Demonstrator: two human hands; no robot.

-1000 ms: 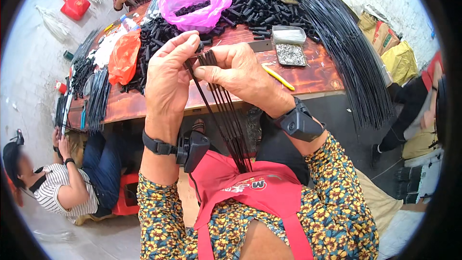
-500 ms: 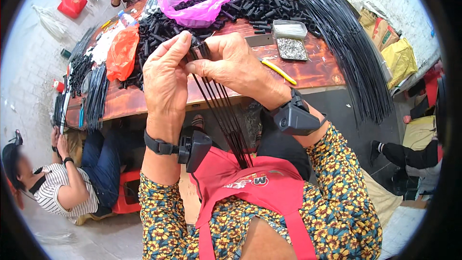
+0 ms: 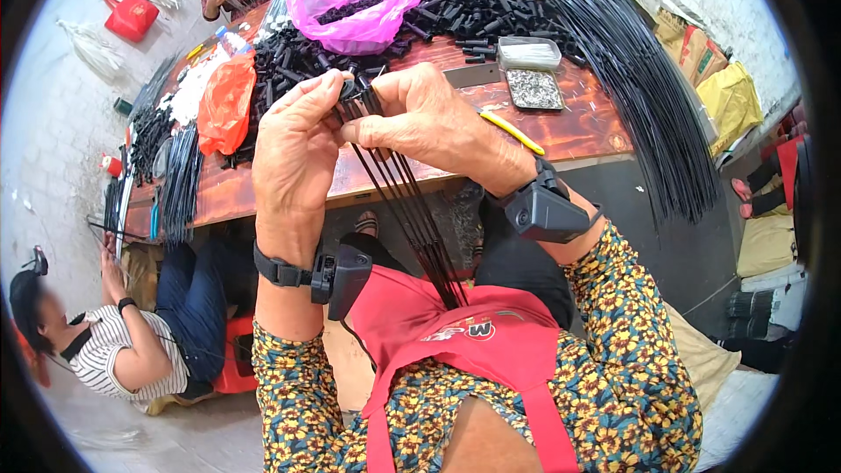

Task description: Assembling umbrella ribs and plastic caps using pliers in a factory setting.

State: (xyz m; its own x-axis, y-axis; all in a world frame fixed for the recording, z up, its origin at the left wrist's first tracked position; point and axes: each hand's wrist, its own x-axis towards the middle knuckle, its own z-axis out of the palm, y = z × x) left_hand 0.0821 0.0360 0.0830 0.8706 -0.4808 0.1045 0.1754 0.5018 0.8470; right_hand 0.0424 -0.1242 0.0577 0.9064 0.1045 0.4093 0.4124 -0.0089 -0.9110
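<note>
Above the table's near edge, my left hand (image 3: 300, 144) pinches a short black cylindrical piece (image 3: 357, 101) between thumb and fingers. My right hand (image 3: 420, 114) closes on the same piece from the other side, its thumb pressed across the front. Several thin black rods (image 3: 419, 232) run down from it in a loose bundle, their lower ends against the red apron (image 3: 447, 320) over my lap. How the rods join the piece is mostly hidden by my fingers.
The wooden table (image 3: 578, 127) bears a heap of black tubes (image 3: 464, 22), a pink plastic bag (image 3: 350, 0), an orange bag (image 3: 226, 103), a tray of small metal bits (image 3: 534, 89), yellow-handled pliers (image 3: 511, 131) and long black rods (image 3: 635, 105). A co-worker (image 3: 131, 333) sits at left.
The black piece has tipped slightly, so its round end shows more between my hands. Both hands keep their hold. The co-worker at left has raised their hands a little.
</note>
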